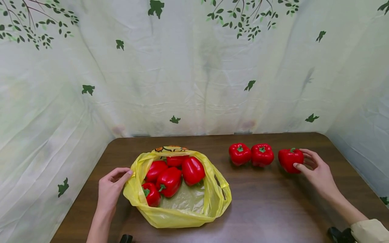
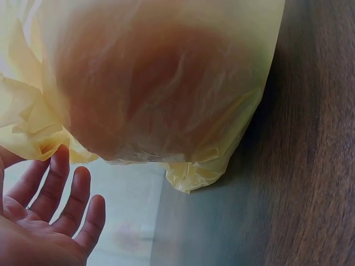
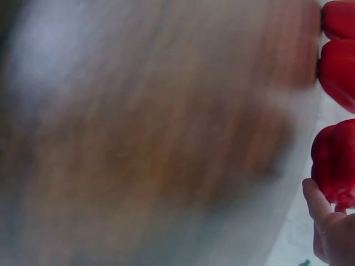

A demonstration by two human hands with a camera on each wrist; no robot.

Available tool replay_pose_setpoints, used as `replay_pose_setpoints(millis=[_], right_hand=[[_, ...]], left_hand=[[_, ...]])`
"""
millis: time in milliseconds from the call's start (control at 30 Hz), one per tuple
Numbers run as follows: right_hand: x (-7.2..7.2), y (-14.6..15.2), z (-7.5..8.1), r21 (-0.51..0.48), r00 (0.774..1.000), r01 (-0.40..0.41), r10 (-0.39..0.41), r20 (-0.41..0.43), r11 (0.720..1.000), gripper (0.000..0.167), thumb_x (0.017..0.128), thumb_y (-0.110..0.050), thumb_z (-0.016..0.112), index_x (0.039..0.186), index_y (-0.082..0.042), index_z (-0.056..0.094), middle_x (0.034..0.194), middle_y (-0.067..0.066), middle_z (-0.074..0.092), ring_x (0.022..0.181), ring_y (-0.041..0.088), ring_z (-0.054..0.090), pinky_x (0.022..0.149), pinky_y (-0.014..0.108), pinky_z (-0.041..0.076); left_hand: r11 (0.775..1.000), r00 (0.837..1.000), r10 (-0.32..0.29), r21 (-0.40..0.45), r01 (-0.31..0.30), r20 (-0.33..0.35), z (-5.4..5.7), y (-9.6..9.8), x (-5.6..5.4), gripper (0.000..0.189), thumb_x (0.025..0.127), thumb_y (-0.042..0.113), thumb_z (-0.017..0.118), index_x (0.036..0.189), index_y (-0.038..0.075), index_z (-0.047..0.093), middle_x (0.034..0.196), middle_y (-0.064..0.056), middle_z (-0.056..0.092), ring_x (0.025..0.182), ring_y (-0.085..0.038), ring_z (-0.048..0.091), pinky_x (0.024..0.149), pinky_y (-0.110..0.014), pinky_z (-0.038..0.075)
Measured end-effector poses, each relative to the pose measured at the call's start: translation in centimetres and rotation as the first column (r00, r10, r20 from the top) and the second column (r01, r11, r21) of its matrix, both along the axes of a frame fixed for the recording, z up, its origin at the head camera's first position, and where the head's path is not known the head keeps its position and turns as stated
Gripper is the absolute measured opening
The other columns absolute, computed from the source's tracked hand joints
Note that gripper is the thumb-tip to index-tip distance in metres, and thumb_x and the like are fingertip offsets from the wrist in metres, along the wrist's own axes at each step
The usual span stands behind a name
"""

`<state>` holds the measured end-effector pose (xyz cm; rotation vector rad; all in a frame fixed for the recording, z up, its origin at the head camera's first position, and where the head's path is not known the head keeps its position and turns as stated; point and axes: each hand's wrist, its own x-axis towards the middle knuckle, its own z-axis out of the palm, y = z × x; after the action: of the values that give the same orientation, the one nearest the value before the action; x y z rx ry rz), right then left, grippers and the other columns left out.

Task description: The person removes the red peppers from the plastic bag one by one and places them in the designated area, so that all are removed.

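Note:
A yellow plastic bag point(image 1: 179, 219) stands with its mouth spread wide at the table's left-centre, several red bell peppers point(image 1: 169, 182) inside it. My left hand point(image 1: 111, 185) pinches the bag's left rim between thumb and index finger; in the left wrist view the other fingers point(image 2: 75, 208) extend loosely below the plastic. On the right, my right hand point(image 1: 317, 170) grips a red bell pepper point(image 1: 289, 160), thumb at the front and fingers behind its right side. The same pepper point(image 3: 338, 160) shows at the edge of the right wrist view.
Two more red bell peppers, one on the left point(image 1: 240, 154) and one on the right point(image 1: 262, 155), sit side by side between the bag and my right hand. Brown wooden table point(image 1: 258, 209) lies under everything. A leaf-patterned pale curtain point(image 1: 194, 84) hangs behind and along the sides.

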<state>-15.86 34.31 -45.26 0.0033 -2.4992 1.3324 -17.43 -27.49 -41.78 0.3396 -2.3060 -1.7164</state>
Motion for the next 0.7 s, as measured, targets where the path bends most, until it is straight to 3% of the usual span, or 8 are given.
replay_pose_setpoints(millis=[100, 333, 533, 700], right_hand=[[0.1, 0.3, -0.4, 0.011, 1.000, -0.005, 0.005, 0.002, 1.000, 0.055, 0.095, -0.017, 0.066, 0.143, -0.004, 0.042, 0.125, 0.005, 0.053, 0.099, -0.007, 0.050, 0.073, 0.010, 0.048], [0.4, 0.7, -1.0, 0.006, 1.000, -0.011, 0.011, -0.012, 1.000, 0.056, 0.093, -0.013, 0.069, 0.141, -0.002, 0.043, 0.123, -0.007, 0.052, 0.101, -0.010, 0.050, 0.076, 0.008, 0.046], [0.9, 1.0, -0.9, 0.045, 0.999, -0.031, 0.030, 0.016, 0.999, 0.063, 0.090, -0.010, 0.072, 0.141, 0.001, 0.036, 0.131, 0.018, 0.048, 0.098, -0.012, 0.046, 0.073, 0.009, 0.047], [1.4, 0.9, -0.9, 0.103, 0.997, -0.059, 0.054, 0.045, 0.993, 0.076, 0.088, -0.011, 0.075, 0.149, -0.004, 0.031, 0.133, 0.021, 0.042, 0.099, -0.014, 0.043, 0.071, 0.010, 0.048]], left_hand=[[1.000, 1.000, -0.001, -0.001, 0.001, 0.002, -0.1, 0.0, 0.0, 0.030, 0.090, 0.023, 0.074, 0.106, -0.002, 0.070, 0.094, 0.002, 0.067, 0.084, -0.015, 0.059, 0.069, -0.019, 0.051], [1.000, 1.000, -0.009, -0.004, 0.009, 0.003, -0.1, 0.0, -0.1, 0.032, 0.090, 0.025, 0.074, 0.107, -0.001, 0.070, 0.094, 0.002, 0.066, 0.084, -0.015, 0.059, 0.069, -0.019, 0.051], [1.000, 1.000, -0.004, 0.003, 0.004, -0.003, -0.1, 0.0, -0.2, 0.031, 0.090, 0.024, 0.074, 0.106, -0.002, 0.071, 0.093, 0.003, 0.067, 0.084, -0.014, 0.059, 0.070, -0.018, 0.051], [1.000, 1.000, -0.003, 0.008, 0.003, 0.004, -0.2, 0.0, -0.1, 0.031, 0.089, 0.025, 0.074, 0.106, -0.001, 0.071, 0.092, 0.004, 0.067, 0.083, -0.014, 0.059, 0.070, -0.018, 0.051]])
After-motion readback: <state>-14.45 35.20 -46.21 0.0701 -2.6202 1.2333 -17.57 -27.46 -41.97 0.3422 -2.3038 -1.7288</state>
